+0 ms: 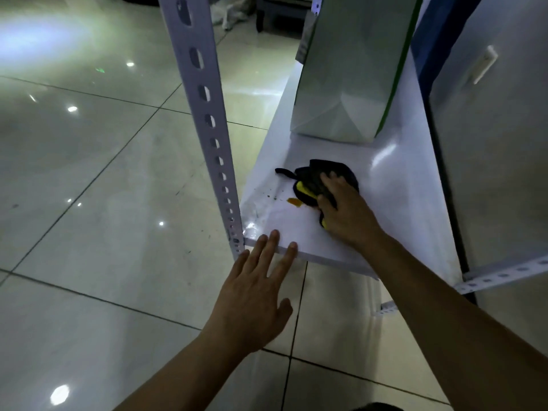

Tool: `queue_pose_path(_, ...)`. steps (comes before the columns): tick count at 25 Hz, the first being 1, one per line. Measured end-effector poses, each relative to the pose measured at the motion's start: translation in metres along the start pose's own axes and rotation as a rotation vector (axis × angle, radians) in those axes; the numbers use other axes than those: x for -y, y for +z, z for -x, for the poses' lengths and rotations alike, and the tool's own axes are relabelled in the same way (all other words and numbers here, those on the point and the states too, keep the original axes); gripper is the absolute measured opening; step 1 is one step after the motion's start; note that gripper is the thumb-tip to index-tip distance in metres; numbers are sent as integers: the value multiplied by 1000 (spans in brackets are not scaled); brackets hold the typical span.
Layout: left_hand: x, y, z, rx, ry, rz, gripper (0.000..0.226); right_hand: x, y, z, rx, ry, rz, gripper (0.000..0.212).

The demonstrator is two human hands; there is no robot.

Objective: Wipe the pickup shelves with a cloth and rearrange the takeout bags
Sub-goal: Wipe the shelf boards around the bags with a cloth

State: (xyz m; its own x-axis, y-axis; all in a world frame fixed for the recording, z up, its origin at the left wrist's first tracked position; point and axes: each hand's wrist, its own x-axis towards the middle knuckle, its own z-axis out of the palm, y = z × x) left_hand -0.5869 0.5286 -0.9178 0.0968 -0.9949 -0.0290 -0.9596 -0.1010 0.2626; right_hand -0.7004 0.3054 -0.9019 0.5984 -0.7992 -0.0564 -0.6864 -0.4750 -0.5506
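Glossy pale floor tiles (98, 179) throw back ceiling lights around a white metal rack, where your work is on a low white shelf (394, 203) beside a perforated upright post (204, 114).

Your right hand (344, 209) presses flat on a dark cloth (314, 176) with yellow edging, palm and fingers spread over it and pinning it to the shelf near the front left corner. Your left hand (255, 295) is open and holds nothing, its fingertips resting on the shelf's front edge.

The cloth looks soft, limp and light; it bunches under your palm and trails a loose tail to the left. It should answer best to a flat hand bearing down on its middle, gathered into a pad if it starts to drag.

An orange smear (293, 202) lies just beside the cloth's near edge, with dark specks (271, 195) scattered toward the corner. They look like dried spills, likely to need a few passes.

One takeout bag (350, 72) stands upright at the back of the same shelf, pale paper with a green edge, apart from the cloth. It looks light, stiff-sided and easily creased; its top is out of frame, so take it by the sides or under the base.

Count: one cloth, one bag, one smear, a handful of specks, two hands.
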Motion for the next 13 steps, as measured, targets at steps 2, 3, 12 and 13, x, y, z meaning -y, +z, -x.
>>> queue_pose_path(2,0,3,0,-14,4,1,88,23,6,-31,38,-32,-84,52)
queue_pose_path(3,0,4,-1,-20,3,5,88,33,9,-42,58,-63,-98,50)
queue_pose_path(12,3,10,0,-60,-20,40,78,45,35,22,171,-354,-17,50)
queue_pose_path(13,4,10,0,-65,-14,48,78,41,33,22,163,-347,-8,49)
